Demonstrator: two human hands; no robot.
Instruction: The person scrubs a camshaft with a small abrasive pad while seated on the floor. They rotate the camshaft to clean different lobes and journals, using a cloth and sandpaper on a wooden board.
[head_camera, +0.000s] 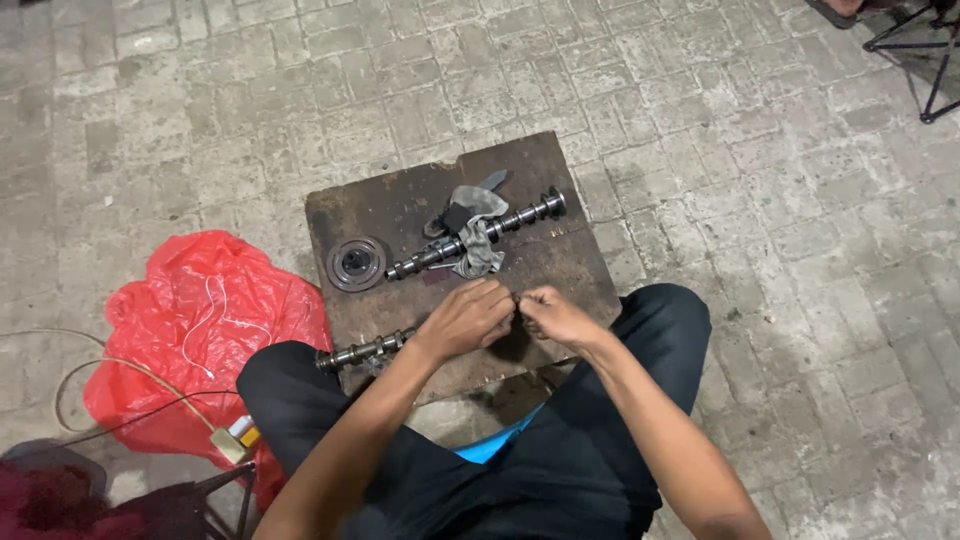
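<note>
My left hand (468, 318) and my right hand (553, 316) meet over the near edge of a dark, stained board (400, 205) on the ground. Both have their fingers pinched together on a small item (517, 301) that is too small to make out. A metal camshaft (365, 351) lies under my left wrist, its left end sticking out past my knee. A second camshaft (515, 218) lies diagonally further back on the board, with a grey rag (478, 238) draped over its middle. A round metal pulley (356, 263) sits at the board's left side.
A crumpled red plastic bag (205, 320) lies on the paving at the left, with a thin cable and a small white box (232, 445) near it. Black metal stand legs (925, 50) show at the top right. Grey paving bricks surround the board.
</note>
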